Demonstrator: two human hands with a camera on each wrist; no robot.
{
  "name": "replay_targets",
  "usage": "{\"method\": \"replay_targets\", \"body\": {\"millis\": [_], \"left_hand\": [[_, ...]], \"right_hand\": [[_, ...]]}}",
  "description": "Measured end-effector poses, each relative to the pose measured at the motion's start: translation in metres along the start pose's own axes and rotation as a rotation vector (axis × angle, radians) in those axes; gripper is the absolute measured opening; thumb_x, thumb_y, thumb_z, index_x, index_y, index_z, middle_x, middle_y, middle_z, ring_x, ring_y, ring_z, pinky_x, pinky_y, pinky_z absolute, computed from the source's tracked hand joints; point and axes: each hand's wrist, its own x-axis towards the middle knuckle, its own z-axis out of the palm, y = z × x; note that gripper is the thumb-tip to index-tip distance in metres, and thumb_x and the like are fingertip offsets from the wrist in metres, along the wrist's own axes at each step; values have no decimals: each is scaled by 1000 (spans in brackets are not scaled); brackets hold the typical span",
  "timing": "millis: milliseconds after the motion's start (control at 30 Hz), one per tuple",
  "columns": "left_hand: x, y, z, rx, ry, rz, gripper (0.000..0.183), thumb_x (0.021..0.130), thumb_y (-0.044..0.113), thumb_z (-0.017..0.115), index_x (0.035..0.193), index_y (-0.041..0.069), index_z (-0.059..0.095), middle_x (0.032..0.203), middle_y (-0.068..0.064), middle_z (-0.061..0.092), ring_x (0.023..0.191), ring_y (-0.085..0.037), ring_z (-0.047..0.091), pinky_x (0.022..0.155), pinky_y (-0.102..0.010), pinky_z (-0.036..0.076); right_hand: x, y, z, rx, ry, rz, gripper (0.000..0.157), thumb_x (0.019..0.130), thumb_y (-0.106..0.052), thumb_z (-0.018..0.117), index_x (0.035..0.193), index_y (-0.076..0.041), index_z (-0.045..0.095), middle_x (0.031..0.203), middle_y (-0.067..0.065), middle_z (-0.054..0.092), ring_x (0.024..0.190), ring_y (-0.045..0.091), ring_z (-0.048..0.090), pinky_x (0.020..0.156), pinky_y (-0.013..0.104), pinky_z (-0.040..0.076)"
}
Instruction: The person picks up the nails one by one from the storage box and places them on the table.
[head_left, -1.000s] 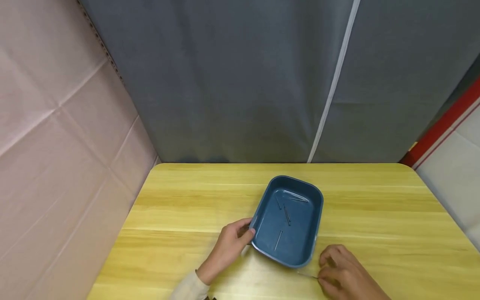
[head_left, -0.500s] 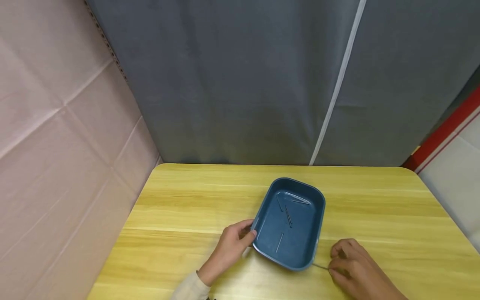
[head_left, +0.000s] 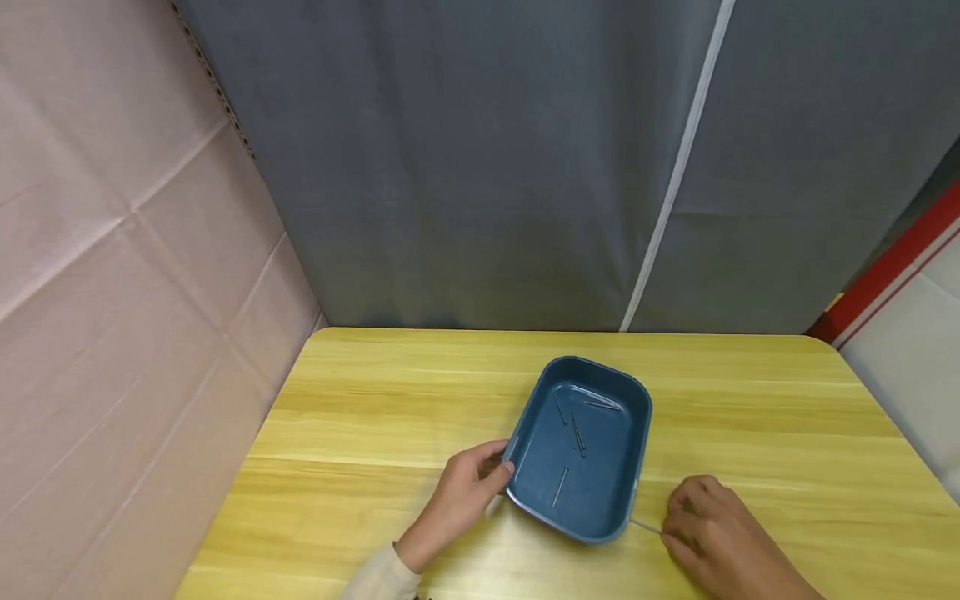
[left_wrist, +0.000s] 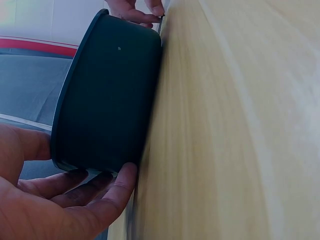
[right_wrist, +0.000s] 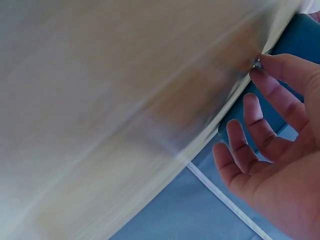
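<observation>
A dark blue rectangular tray (head_left: 542, 483) stands on the wooden table, with several thin metal nails (head_left: 560, 487) lying loose inside it. My left hand (head_left: 459, 492) holds the tray's left side, thumb at the rim; in the left wrist view the fingers (left_wrist: 117, 192) curl against the lower wall. Just right of the tray's near right corner, my right hand (head_left: 716, 533) pinches a nail (head_left: 647, 527) between thumb and index finger, low over the table. The nail's tip points at that corner; whether it touches the tray or goes under it, I cannot tell.
The light wooden table (head_left: 390, 400) spreads around the tray on all sides. A grey curtain (head_left: 465, 167) hangs behind its far edge, and a pale pink cloth wall (head_left: 150, 317) flanks the left. To the right is a white panel with a red band (head_left: 896, 262).
The right hand has moved right and slightly away with the nail, from the tray's near edge to beside its near right corner. The left hand keeps its hold; the view has shifted slightly.
</observation>
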Motion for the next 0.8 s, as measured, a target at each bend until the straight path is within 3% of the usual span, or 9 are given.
{"method": "replay_targets", "body": {"millis": [167, 367, 567, 800], "left_hand": [[1, 0, 0, 5, 4, 1, 39, 102, 18, 60, 136, -2, 60, 115, -14, 72, 100, -23, 71, 77, -23, 62], [1, 1, 0, 7, 5, 2, 40, 102, 19, 60, 136, -2, 59, 116, -15, 71, 101, -24, 71, 77, -23, 62], [0, 2, 0, 11, 6, -3, 40, 102, 19, 60, 136, -2, 59, 115, -15, 71, 100, -25, 71, 77, -24, 62], [-1, 2, 0, 2, 4, -9, 40, 102, 20, 60, 136, -1, 60, 115, -15, 72, 100, -25, 71, 77, -24, 62]], "right_hand": [[4, -6, -9, -15, -19, 109, 22, 75, -17, 84, 82, -33, 71, 94, -20, 54, 96, 4, 48, 84, 18, 38], [12, -19, -15, 20, 94, 227, 26, 71, -13, 87, 91, -25, 76, 103, -16, 57, 98, 4, 50, 88, 4, 38], [22, -28, -14, 145, 215, 264, 31, 69, -6, 89, 94, -19, 77, 103, -13, 60, 101, 4, 51, 89, 1, 38], [35, -36, -9, 227, 240, 282, 30, 72, -7, 89, 98, -16, 77, 104, -11, 62, 103, 7, 50, 90, 4, 39]]}}
